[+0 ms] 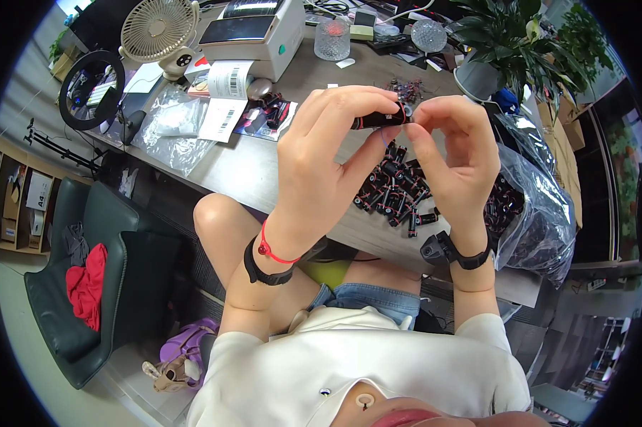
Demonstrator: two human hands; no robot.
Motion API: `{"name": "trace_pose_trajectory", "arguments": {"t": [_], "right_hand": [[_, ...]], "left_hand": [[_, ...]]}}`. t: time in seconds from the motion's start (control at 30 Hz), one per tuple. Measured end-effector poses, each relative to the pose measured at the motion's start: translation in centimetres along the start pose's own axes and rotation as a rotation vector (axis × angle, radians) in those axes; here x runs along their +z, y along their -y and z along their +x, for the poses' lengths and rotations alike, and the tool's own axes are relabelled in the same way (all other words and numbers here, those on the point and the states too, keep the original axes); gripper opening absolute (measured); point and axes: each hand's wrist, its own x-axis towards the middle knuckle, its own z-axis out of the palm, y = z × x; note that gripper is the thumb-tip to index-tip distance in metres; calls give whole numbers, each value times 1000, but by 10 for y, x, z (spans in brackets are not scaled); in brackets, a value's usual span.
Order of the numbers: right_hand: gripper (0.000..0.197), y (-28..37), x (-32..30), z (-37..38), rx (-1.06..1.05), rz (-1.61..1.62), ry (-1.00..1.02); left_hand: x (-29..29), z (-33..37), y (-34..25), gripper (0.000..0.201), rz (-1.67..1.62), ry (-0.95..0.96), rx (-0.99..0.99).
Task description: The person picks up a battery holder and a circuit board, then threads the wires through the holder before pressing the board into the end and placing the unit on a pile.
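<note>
Above the desk, my left hand (328, 139) is closed round a small black cylinder (373, 120) with a red-rimmed end, holding it sideways between thumb and fingers. A thin strand shows by the left thumb. Thumb and forefinger of my right hand (467, 146) are pinched together right at the cylinder's red end; whatever lies between them is too small to make out. Beneath both hands is a heap of similar black cylinders (390, 186) with red trim and round silvery parts. Behind it sits a cluster of tiny dark and reddish pieces (408, 90).
A clear plastic bag (541, 220) full of black cylinders stands at the desk's right edge. Beyond are a potted plant (477, 75), a glass cup (332, 40) and a white label printer (282, 43). Left are a fan (158, 28), plastic packaging (178, 124) and a green armchair (71, 349).
</note>
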Motion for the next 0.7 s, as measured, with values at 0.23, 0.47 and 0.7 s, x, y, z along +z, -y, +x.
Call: {"name": "trace_pose_trajectory", "arguments": {"t": [0.23, 0.47, 0.7], "right_hand": [[28, 3, -4, 5, 258, 179, 133], [28, -7, -7, 7, 134, 145, 172], [26, -10, -1, 8, 142, 50, 133]], "left_hand": [[0, 1, 4, 21, -66, -13, 6], [-2, 2, 4, 15, 95, 33, -46], [5, -2, 11, 15, 306, -33, -12]]}}
